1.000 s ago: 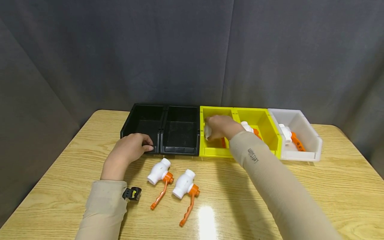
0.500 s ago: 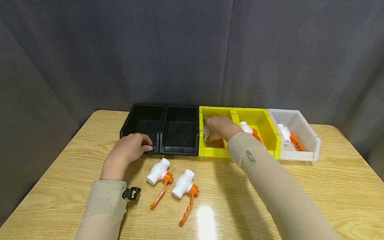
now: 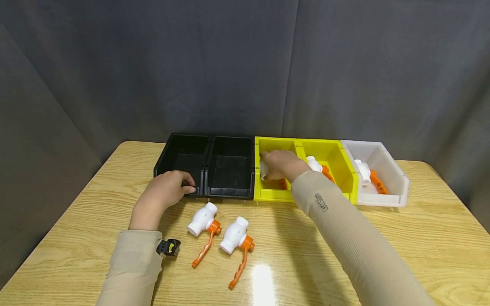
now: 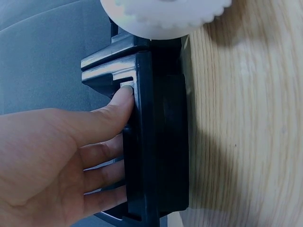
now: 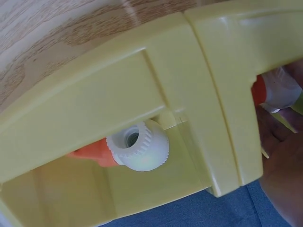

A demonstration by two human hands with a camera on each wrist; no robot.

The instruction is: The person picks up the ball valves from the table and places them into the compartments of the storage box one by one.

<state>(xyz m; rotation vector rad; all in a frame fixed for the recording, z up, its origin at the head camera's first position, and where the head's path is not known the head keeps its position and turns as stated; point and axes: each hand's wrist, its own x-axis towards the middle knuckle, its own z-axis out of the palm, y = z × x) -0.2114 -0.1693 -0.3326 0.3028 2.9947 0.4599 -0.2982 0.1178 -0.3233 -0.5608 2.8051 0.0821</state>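
My left hand (image 3: 164, 191) grips the front lip of the leftmost black bin (image 3: 187, 144). In the left wrist view the thumb presses its outer face while the other fingers reach behind the lip. Inside the left yellow bin (image 3: 273, 194), my right hand (image 3: 281, 165) holds a white ball valve (image 5: 280, 90) with an orange handle, largely hidden by the hand. On the table before the bins lie two more such valves, a left one (image 3: 202, 220) and a right one (image 3: 234, 234), handles pointing toward me.
The second black bin (image 3: 231, 168) stands between the first one and the yellow pair. A valve (image 3: 314, 163) lies in the right yellow bin (image 3: 346, 170), another (image 3: 363, 171) in the white bin (image 3: 383, 199) at the row's right end. A grey curtain (image 3: 229, 63) hangs behind.
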